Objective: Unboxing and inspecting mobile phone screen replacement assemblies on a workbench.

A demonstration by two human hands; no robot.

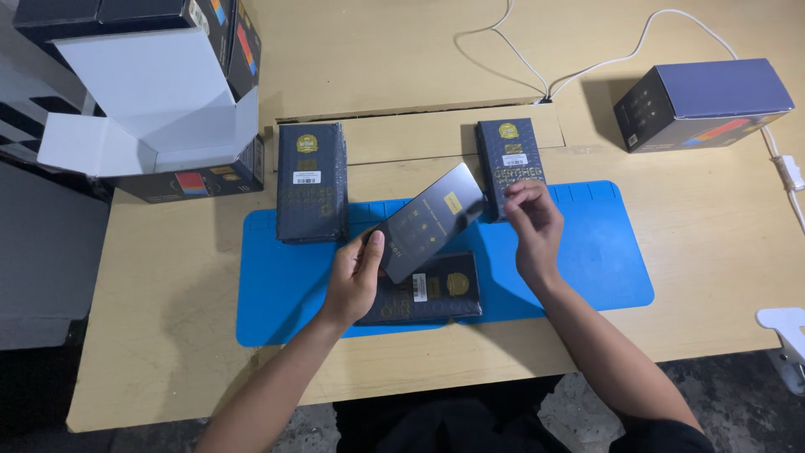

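Note:
My left hand (356,273) grips the lower end of a flat dark rectangular panel (428,220), tilted up to the right above the blue mat (604,252). My right hand (530,228) pinches the panel's upper right corner. Under the panel lies a dark flat box with gold print (436,294) on the mat. A stack of similar dark boxes (311,180) stands at the mat's upper left. Another dark box (510,164) lies at the mat's upper middle, just beyond my right hand.
An open carton with white flaps (147,109) sits at the table's back left. A dark carton (700,102) rests at the back right. White cables (537,67) run across the far tabletop. A white clamp (784,327) is at the right edge.

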